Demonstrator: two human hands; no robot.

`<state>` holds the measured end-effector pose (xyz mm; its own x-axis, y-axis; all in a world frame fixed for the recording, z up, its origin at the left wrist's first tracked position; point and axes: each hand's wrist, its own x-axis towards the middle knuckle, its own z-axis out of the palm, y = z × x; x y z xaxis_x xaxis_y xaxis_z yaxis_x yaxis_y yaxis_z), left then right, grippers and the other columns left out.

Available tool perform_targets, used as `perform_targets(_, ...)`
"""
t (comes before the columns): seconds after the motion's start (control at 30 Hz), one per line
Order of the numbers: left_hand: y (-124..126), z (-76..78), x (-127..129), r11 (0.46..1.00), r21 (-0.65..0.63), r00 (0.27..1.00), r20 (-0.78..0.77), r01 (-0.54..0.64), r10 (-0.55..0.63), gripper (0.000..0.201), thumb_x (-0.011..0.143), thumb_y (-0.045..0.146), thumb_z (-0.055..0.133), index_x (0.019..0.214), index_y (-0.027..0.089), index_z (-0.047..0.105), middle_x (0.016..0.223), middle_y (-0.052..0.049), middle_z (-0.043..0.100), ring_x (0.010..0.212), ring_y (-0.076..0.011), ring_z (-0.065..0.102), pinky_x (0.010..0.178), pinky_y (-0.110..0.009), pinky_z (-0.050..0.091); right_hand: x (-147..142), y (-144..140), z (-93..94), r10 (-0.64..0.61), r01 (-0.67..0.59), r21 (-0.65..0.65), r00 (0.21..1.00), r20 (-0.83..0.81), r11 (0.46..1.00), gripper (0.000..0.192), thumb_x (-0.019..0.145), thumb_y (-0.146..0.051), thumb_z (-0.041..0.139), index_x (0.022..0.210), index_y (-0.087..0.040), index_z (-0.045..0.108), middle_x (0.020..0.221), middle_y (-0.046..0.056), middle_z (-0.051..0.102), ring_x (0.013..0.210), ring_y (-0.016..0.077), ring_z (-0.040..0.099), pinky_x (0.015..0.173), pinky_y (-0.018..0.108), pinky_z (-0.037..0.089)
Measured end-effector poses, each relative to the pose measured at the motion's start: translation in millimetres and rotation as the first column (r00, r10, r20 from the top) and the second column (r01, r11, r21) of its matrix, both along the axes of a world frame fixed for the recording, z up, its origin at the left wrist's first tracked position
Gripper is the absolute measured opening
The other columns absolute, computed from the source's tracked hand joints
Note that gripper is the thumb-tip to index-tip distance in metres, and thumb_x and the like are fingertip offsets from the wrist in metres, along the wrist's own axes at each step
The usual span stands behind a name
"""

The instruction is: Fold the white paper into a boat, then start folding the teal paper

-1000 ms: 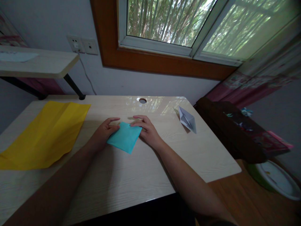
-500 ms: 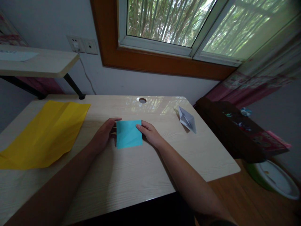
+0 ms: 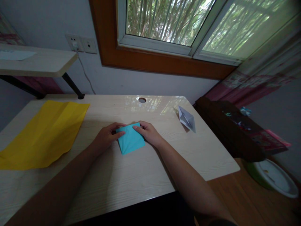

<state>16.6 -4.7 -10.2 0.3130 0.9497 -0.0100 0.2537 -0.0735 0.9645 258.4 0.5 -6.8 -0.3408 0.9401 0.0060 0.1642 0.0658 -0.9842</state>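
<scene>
Turned since half a second ago: folded square of turquoise paper (image 3: 130, 141), now skewed | pinned flat between left hand (image 3: 107, 137) and right hand (image 3: 147, 134), fingertips pressing its far corners on pale wooden desk (image 3: 131, 179)

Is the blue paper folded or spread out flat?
Folded. The blue paper is a small, pointed shape with a crease across it, held by the left hand and right hand on the table.
</scene>
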Motion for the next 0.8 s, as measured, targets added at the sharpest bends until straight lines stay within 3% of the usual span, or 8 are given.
perform_targets(0.3,-2.1,1.5,3.6,0.993,-0.061,0.991,0.089,0.103,-0.097,0.051,0.083,0.045,0.073,0.129,0.024,0.068,0.098,-0.003,0.073,0.08,-0.0189,0.069,0.073,-0.033,0.061,-2.7,-0.3,6.7,-0.131,0.131,-0.026,0.991,0.004,0.991,0.037,0.086,-0.056,0.064,0.079,-0.02,0.06,0.07,-0.002,0.052,0.064,0.0132,0.047,0.057,0.025,0.039)
perform_targets(0.8,-2.5,-6.0,2.6,0.985,-0.065,0.981,0.121,0.157,-0.148,0.06,0.08,0.037,0.077,0.137,0.028,0.061,0.113,-0.005,0.071,0.091,-0.0219,0.069,0.078,-0.034,0.058,-3.5,0.8,1.5,-0.206,0.187,0.156,0.971,0.123,0.97,0.037,0.093,-0.053,0.057,0.075,-0.02,0.056,0.069,-0.003,0.051,0.066,0.0134,0.048,0.06,0.025,0.039)
